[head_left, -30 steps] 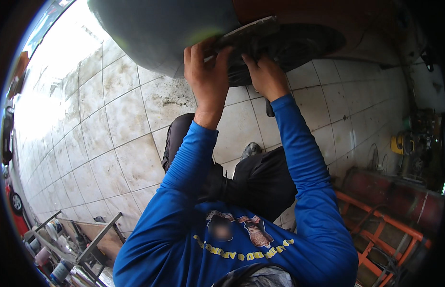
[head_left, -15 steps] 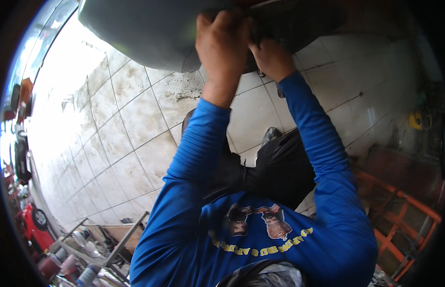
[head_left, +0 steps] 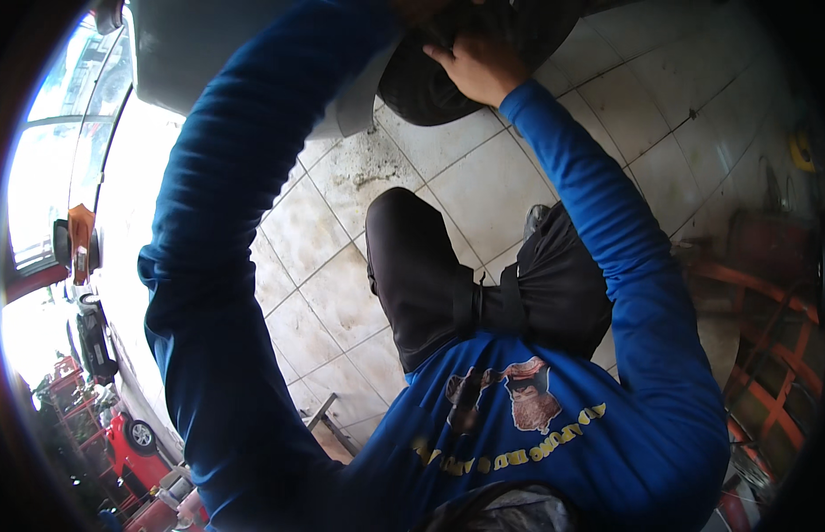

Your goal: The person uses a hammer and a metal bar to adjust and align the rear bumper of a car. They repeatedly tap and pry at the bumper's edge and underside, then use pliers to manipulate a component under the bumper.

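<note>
— Where is the right hand?

— Up at the top of the view, laid flat on the dark round part under the grey car body. The fingers are spread over its upper edge, pressing against it rather than wrapped around it, so the grip reads as loose and unclenched.

— And the left hand?

— Its blue sleeve runs up to the same dark part, but the hand itself passes out of the top edge of the picture (only a sliver of skin shows), so I cannot tell whether that grip is closed or released.

— Where does the dark part sit?

— At the top middle, tucked just under the grey body panel and directly above the person's bent knee in black trousers.

— What lies around it?

— Below the dark part, a pale tiled floor, stained with grime just beneath the part. Right of it, well apart, an orange metal frame. Far to its lower left, a red vehicle stands outside in bright daylight.
</note>
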`<state>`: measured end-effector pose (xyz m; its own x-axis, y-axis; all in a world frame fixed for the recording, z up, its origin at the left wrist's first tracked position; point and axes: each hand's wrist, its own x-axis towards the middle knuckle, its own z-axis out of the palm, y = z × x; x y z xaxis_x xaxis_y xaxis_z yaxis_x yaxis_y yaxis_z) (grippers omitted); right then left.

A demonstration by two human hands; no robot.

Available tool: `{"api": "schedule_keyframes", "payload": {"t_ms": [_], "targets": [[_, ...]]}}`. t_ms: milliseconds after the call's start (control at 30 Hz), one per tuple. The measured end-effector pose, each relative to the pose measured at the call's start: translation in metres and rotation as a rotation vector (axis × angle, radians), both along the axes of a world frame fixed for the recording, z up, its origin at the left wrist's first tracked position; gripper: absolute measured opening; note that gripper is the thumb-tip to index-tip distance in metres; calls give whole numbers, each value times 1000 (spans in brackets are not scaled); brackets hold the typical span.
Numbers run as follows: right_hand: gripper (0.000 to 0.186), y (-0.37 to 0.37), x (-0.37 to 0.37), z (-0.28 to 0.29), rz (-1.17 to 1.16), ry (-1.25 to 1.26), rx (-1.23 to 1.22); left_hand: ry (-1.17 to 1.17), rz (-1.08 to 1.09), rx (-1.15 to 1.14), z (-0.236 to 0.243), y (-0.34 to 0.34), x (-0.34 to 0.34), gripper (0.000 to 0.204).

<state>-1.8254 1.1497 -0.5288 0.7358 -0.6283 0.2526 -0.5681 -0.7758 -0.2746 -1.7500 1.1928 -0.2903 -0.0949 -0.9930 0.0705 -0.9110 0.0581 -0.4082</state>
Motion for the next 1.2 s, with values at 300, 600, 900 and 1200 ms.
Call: {"api": "schedule_keyframes", "payload": {"t_ms": [300,600,900,1200], "targets": [[63,0,5,-3,10,-121,42,-329,-653,16,-28,-32,16,25],[66,8,7,1,-29,-232,136,-349,-450,117,-32,-35,12,17],[64,9,10,-8,8,-260,97,-432,-628,78,-26,0,32,17],[69,9,6,-7,-63,-221,-89,-507,-543,66,-24,2,24,17]]}}
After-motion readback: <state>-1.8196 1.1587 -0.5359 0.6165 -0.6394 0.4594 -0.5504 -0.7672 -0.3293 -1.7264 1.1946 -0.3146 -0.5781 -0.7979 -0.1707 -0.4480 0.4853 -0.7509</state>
